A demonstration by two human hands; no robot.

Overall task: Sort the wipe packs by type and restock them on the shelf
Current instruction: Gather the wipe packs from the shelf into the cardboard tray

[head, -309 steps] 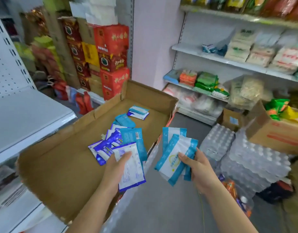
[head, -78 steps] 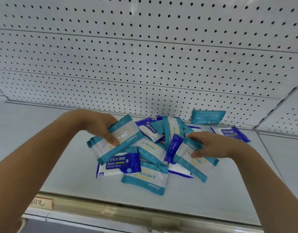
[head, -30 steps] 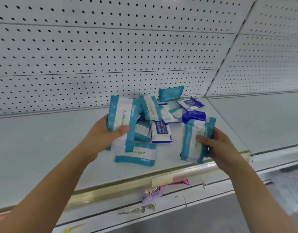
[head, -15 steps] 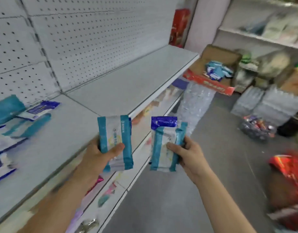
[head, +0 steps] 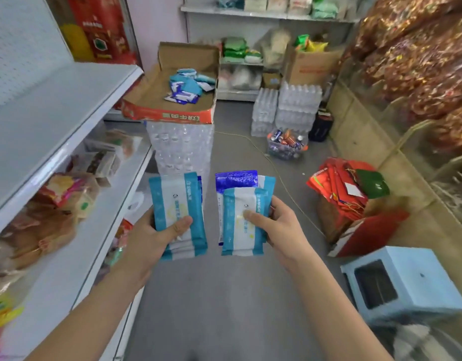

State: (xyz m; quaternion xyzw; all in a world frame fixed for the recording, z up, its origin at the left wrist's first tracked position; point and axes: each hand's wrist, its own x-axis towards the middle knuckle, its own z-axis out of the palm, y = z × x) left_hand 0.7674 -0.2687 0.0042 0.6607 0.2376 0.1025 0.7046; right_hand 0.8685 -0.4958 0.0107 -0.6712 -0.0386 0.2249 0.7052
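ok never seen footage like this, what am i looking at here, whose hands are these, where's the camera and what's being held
There is no machine here: a person is working with two bare hands, and the one picture comes from a wide-angle camera worn on their head, looking forward and down. That is why the arms reach in from the bottom and the edges look bent.

The left hand holds a small stack of teal-and-white wipe packs. The right hand holds another stack, with a dark blue pack sticking up behind the teal ones, so that stack looks mixed.

On the left runs a white shelf; the part in view is bare. Ahead, an open cardboard box with more wipe packs inside sits on a stack of shrink-wrapped water bottles. A light blue stool stands on the floor at right.
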